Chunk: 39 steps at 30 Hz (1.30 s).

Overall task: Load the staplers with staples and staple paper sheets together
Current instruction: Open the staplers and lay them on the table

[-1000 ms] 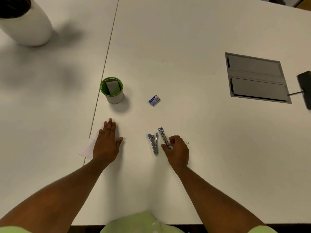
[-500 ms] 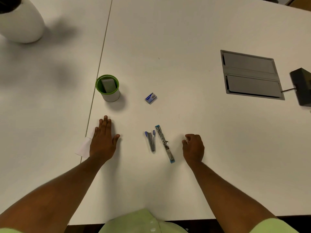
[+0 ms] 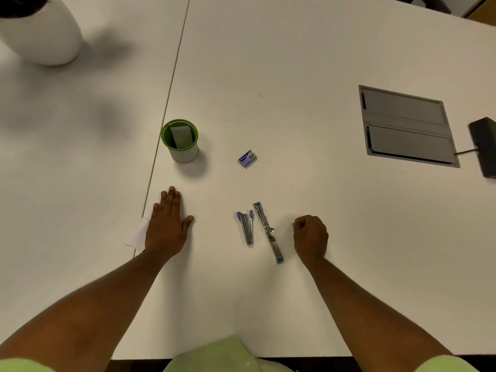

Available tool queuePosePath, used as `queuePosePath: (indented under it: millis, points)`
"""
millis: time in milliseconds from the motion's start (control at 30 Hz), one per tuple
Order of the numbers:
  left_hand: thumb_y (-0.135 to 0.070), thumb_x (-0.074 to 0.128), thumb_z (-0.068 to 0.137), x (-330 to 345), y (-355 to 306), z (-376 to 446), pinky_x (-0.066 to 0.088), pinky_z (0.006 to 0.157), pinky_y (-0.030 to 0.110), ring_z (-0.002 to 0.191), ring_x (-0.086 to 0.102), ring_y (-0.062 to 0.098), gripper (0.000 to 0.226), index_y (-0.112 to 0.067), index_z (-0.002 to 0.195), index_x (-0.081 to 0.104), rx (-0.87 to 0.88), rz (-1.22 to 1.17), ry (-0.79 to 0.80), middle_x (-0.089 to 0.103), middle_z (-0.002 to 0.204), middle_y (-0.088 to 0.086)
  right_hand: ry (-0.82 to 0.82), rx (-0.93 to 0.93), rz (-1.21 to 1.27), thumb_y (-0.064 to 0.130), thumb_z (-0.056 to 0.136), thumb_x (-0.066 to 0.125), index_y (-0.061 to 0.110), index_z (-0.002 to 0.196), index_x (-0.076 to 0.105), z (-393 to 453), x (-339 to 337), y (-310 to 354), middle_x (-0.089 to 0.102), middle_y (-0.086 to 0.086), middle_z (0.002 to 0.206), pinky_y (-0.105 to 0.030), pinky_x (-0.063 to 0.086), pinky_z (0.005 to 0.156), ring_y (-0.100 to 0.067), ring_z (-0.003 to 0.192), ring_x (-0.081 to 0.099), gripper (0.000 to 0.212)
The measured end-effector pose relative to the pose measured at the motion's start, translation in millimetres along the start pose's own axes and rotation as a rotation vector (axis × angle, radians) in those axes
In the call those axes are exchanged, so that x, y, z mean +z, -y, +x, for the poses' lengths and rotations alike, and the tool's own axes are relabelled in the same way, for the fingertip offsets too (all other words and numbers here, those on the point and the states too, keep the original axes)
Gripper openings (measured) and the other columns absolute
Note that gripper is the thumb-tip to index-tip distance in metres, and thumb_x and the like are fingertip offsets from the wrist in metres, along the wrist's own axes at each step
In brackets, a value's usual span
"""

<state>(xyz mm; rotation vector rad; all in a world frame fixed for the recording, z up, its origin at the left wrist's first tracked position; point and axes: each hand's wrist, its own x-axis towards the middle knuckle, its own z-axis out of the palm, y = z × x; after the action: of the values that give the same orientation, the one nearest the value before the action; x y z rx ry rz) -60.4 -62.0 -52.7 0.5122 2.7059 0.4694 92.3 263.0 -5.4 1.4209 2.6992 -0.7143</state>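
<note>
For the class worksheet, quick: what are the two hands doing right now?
Left hand: open, flat on the paper.
Right hand: closed in a fist on the table, holding nothing visible.

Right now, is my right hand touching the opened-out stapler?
Apart. The head view shows bare white table between the right hand and the opened-out stapler.

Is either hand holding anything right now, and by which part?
Neither visibly. The left hand presses flat on paper; the right hand is curled, apart from the opened stapler.
</note>
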Motion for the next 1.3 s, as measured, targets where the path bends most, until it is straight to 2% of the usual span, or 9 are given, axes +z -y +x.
queuePosePath:
  millis: [100, 233, 400, 633, 767, 1000, 1300]
  points:
    - [-0.042, 0.041, 0.103, -3, 0, 4, 0.002, 0.127, 0.038, 0.155, -0.008, 0.019, 0.076, -0.006, 0.159, 0.004, -0.004, 0.011, 0.006, -0.006, 0.168, 0.003, -0.026, -0.066, 0.079, 0.013, 0.089, 0.068, 0.014, 0.088, 0.071, 1, 3, 24, 0.071, -0.003, 0.090, -0.029, 0.050, 0.076, -0.022, 0.085, 0.066, 0.003]
    - [-0.044, 0.040, 0.103, -7, 2, 13, 0.002, 0.127, 0.038, 0.155, -0.009, 0.018, 0.076, -0.008, 0.160, 0.004, 0.006, 0.023, -0.007, -0.006, 0.169, 0.003, -0.013, -0.167, 0.199, 0.014, 0.086, 0.073, 0.015, 0.089, 0.072, 5, 7, 70, 0.072, 0.001, 0.087, -0.025, 0.051, 0.075, -0.016, 0.080, 0.067, 0.003]
    - [-0.048, 0.038, 0.102, -7, 9, 25, 0.004, 0.127, 0.039, 0.155, -0.008, 0.018, 0.077, -0.008, 0.160, 0.006, 0.035, 0.039, -0.026, -0.005, 0.169, 0.003, 0.019, -0.281, 0.341, 0.014, 0.083, 0.074, 0.017, 0.089, 0.072, 9, 15, 136, 0.072, 0.005, 0.085, -0.031, 0.057, 0.078, -0.009, 0.076, 0.068, 0.007]
    - [-0.061, 0.028, 0.101, 3, 18, 35, 0.005, 0.127, 0.039, 0.156, -0.008, 0.017, 0.080, -0.015, 0.161, 0.001, 0.054, 0.092, -0.078, -0.005, 0.169, 0.000, 0.080, -0.428, 0.451, 0.019, 0.083, 0.074, 0.022, 0.088, 0.072, 14, 26, 218, 0.070, 0.015, 0.080, -0.022, 0.056, 0.074, -0.001, 0.074, 0.067, 0.006]
    - [-0.061, 0.026, 0.101, 10, 22, 36, 0.006, 0.126, 0.039, 0.156, -0.006, 0.018, 0.079, -0.017, 0.161, -0.001, 0.057, 0.104, -0.113, -0.005, 0.169, -0.001, 0.089, -0.490, 0.484, 0.019, 0.084, 0.074, 0.021, 0.089, 0.071, 20, 30, 257, 0.071, 0.009, 0.086, -0.022, 0.058, 0.071, -0.003, 0.076, 0.067, 0.006]
    - [-0.059, 0.031, 0.100, 14, 22, 37, 0.007, 0.126, 0.039, 0.156, -0.002, 0.018, 0.080, -0.017, 0.161, 0.002, 0.072, 0.067, -0.149, -0.002, 0.169, -0.001, 0.082, -0.640, 0.406, 0.016, 0.085, 0.072, 0.018, 0.096, 0.071, 26, 41, 304, 0.071, 0.007, 0.090, -0.031, 0.060, 0.073, -0.007, 0.079, 0.067, 0.011]
    - [-0.061, 0.028, 0.100, 13, 22, 38, 0.005, 0.126, 0.037, 0.156, -0.003, 0.017, 0.080, -0.018, 0.161, 0.000, 0.058, 0.068, -0.133, -0.004, 0.169, -0.002, 0.128, -0.658, 0.242, 0.014, 0.085, 0.071, 0.021, 0.101, 0.070, 38, 56, 325, 0.073, 0.009, 0.096, -0.032, 0.058, 0.081, -0.010, 0.088, 0.067, 0.018]
